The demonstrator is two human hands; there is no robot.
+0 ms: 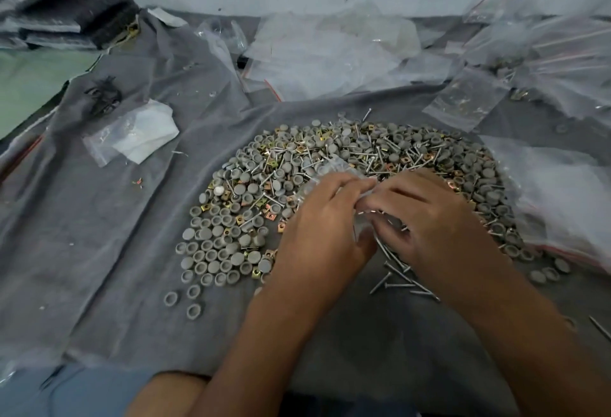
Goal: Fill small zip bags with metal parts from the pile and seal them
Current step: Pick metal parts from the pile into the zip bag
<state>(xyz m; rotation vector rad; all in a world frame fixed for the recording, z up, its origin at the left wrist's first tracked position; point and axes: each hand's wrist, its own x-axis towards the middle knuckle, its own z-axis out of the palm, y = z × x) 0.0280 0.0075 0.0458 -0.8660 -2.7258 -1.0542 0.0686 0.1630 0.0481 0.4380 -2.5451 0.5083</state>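
- Nearest, two bare forearms reach in from the near edge over a grey cloth (109,251).
- About ten loose nails (401,279) lie on the cloth just near the hands; one more nail (600,329) lies at the far right edge.
- Left hand (317,218): fingers curled, pinching a small clear bag (334,172) against the right hand.
- Right hand (433,218): fingers bent round the same bag's edge, with a few nails under its palm; the exact count there is hidden.
- The bag sits between both hands, above the near middle of the pile (330,165).
- The pile holds grey round caps, gold square nuts and nails, too many to count; three caps (182,301) lie apart at its near left.
- Right of the pile, one large clear sack (558,191).
- Left, one flat bag with white paper (132,135).
- Far, a heap of empty zip bags (330,49), count unclear.
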